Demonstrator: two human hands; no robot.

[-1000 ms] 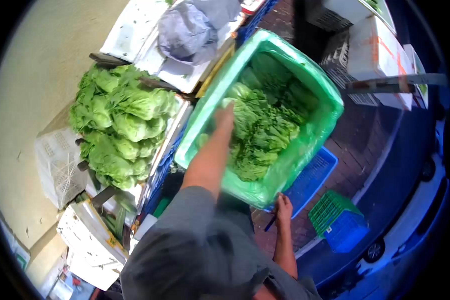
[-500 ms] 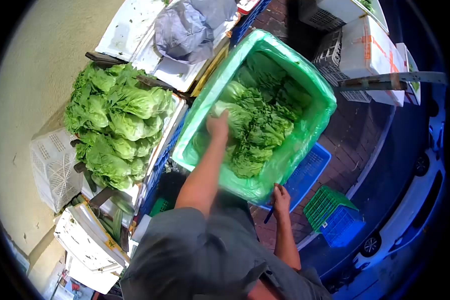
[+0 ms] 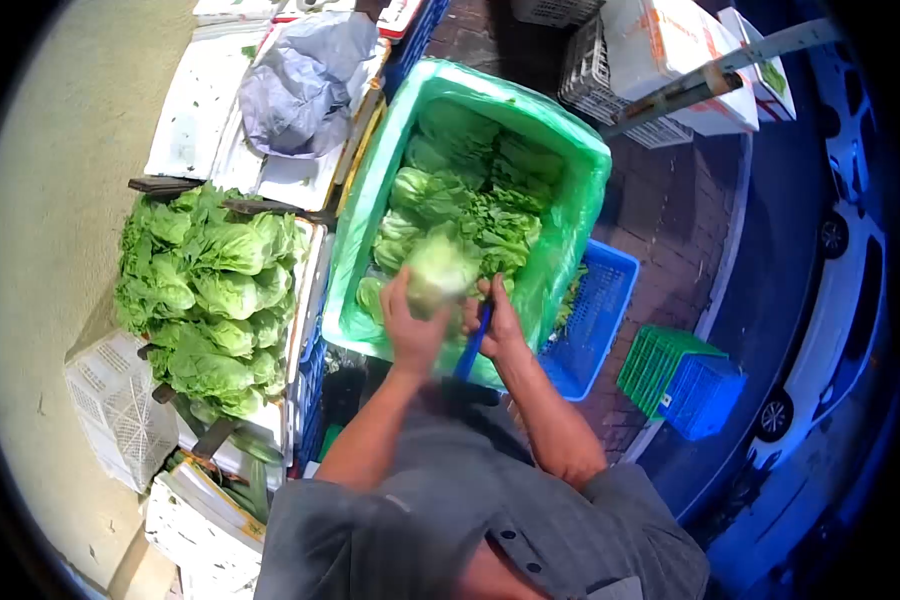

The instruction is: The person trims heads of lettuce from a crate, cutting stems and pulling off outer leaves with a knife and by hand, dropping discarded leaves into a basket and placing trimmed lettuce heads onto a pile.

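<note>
My left hand [image 3: 415,325] grips a pale green lettuce [image 3: 442,270], slightly blurred, above the near part of a box lined with green plastic [image 3: 355,250]. Several more leafy lettuces [image 3: 450,195] lie inside that box. Close on the right of the held lettuce, my right hand [image 3: 495,320] is closed around a slim blue tool [image 3: 475,345]. One end of the tool points back toward my body; its other end is hidden by the hand, so its kind is unclear.
Stacked lettuces [image 3: 215,290] stand on the left beside a white plastic basket [image 3: 120,410]. A grey plastic bag [image 3: 305,85] lies on white foam boxes. A blue crate [image 3: 590,320] with leaf scraps sits right. Beyond are green and blue baskets [image 3: 680,380] and a metal bar [image 3: 710,80].
My left hand has lifted a lettuce from the box and drawn it toward me. My right hand has come up beside it with the blue tool. The view has shifted.
</note>
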